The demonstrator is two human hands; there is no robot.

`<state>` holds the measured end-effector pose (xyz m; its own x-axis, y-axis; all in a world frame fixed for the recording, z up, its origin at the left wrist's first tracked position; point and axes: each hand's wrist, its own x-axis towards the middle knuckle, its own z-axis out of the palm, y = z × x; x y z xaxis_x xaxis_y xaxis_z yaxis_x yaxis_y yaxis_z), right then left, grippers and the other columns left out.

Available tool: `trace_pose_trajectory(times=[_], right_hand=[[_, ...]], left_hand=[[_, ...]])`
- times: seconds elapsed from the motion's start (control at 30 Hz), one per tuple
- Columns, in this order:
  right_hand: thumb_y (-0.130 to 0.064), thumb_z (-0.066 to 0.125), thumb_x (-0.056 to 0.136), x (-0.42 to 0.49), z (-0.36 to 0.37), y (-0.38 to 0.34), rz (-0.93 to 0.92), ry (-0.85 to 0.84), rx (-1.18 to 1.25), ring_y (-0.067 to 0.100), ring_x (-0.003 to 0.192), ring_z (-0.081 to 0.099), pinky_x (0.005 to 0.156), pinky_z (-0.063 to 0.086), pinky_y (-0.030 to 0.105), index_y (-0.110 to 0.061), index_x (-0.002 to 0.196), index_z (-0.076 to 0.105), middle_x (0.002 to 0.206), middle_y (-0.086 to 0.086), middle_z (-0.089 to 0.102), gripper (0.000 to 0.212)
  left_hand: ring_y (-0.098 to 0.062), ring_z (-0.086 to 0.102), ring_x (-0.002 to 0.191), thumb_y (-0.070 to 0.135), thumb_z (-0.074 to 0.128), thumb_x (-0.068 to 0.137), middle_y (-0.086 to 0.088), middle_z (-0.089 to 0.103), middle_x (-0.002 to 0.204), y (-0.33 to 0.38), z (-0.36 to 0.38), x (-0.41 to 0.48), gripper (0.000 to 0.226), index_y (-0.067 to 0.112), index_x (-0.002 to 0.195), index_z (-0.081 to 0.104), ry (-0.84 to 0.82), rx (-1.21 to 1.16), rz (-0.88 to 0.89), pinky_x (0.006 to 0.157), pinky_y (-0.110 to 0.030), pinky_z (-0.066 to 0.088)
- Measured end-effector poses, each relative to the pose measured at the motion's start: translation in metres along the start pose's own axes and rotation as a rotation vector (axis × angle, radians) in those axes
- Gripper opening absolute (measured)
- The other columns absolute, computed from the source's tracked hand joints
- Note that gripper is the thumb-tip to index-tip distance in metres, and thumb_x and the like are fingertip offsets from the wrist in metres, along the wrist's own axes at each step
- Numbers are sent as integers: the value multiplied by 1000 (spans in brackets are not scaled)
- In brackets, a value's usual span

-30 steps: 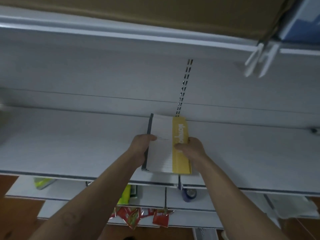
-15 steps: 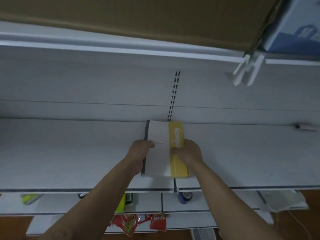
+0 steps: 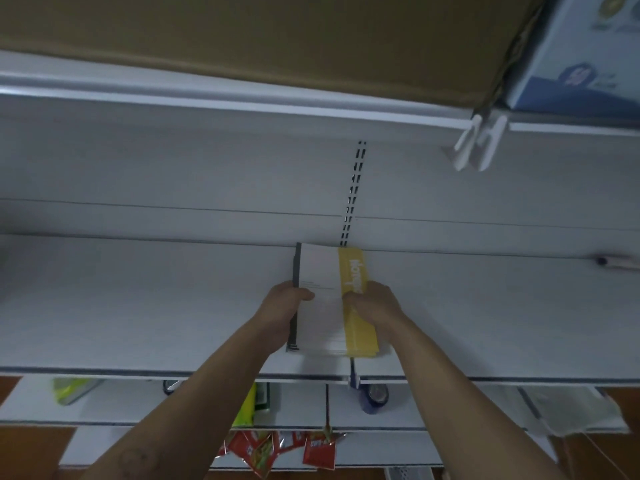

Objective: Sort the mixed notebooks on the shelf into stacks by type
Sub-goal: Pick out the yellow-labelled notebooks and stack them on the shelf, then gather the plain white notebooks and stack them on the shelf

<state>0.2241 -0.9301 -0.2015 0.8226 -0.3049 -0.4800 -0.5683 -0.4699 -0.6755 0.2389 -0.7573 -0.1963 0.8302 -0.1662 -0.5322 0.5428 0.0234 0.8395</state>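
Head view: both hands on one notebook stack (image 3: 332, 299) lying flat mid-shelf, its far end touching the back panel. Left hand (image 3: 284, 303) curls around the stack's left edge, thumb on top, fingers wrapped over the dark spine side; closed on it. Right hand (image 3: 375, 303) clamps the right edge, fingers folded over the yellow band (image 3: 356, 317); also closed on it.

Step, as I judge it: squaring up or seating a finished stack of one type on the white shelf (image 3: 138, 306). Next move likely calls for letting go evenly so the covers don't slide, then reaching for other notebooks; none visible elsewhere on this shelf, so progress can't be told.

Materials: top cover white, matte paper, small print, illegible. Yellow band runs lengthwise with white lettering, blurred. Left edge dark grey, looks like binding. Stack is a thin rectangular slab, several layers showing at the near end. Shelf is smooth painted metal; slotted upright (image 3: 353, 192) behind. Brown cardboard box (image 3: 242, 36) overhead.
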Motion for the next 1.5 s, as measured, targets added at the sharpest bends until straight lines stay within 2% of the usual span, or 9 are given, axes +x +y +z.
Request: trace_pose_trajectory(times=[0.13,0.23,0.37,0.57,0.67,0.77,1.1,1.4,1.5], right_hand=[[-32,62,79,0,-8,0,-24,-30,60,25,85,69,82,58,41,-4,102,70,99,11,72,37],[-37,63,78,2,-14,3,-40,-9,63,26,97,66,88,55,41,-5,114,64,114,13,66,48],[-38,64,85,-18,-19,-2,-304,155,-9,23,127,46,103,41,34,-17,145,38,144,6,40,68],[-44,67,84,-54,30,-47,-638,-49,-192,18,134,38,106,30,26,-20,149,29,148,1,39,80],[-51,68,79,-69,66,-80,-727,-101,-301,21,139,32,114,29,37,-19,151,23,153,4,33,91],[-54,66,81,-84,103,-121,-825,-101,-417,20,146,19,119,17,36,-18,153,15,160,4,19,96],[-59,62,79,-162,272,-262,-1089,6,-645,26,145,20,117,18,45,-17,152,20,159,11,21,94],[-63,58,79,-195,372,-337,-1091,27,-703,29,142,25,115,23,45,-19,149,26,157,12,25,89],[-62,58,77,-191,400,-357,-1063,15,-705,33,130,40,105,35,43,-20,139,39,141,13,43,77]], left_hand=[[-34,63,92,-9,49,85,-25,66,107,-2,0,0,29,-11,111,62,10,-11,14,80,-37,52],[-26,59,94,-4,52,89,-16,61,110,3,-2,-3,30,-5,119,58,29,91,40,74,-27,47],[-21,39,138,16,60,92,-8,38,153,-3,-25,-15,66,7,151,29,183,435,138,106,-26,33],[-20,33,142,39,58,93,-5,34,156,-8,-99,-70,71,13,152,28,379,1008,325,112,-25,25],[-23,34,141,49,57,90,-6,35,155,2,-154,-103,75,13,151,31,547,1201,399,112,-32,31],[-26,39,138,58,51,87,-9,40,152,14,-219,-136,78,11,149,35,669,1323,428,109,-38,37],[-24,36,140,63,49,86,-5,44,150,25,-426,-232,76,18,147,39,928,1430,347,110,-40,31],[-21,27,145,70,38,86,2,37,155,34,-541,-253,77,25,148,34,973,1461,279,114,-43,26],[-22,27,145,70,37,87,2,37,154,38,-568,-239,76,25,148,34,954,1472,250,114,-45,27]])
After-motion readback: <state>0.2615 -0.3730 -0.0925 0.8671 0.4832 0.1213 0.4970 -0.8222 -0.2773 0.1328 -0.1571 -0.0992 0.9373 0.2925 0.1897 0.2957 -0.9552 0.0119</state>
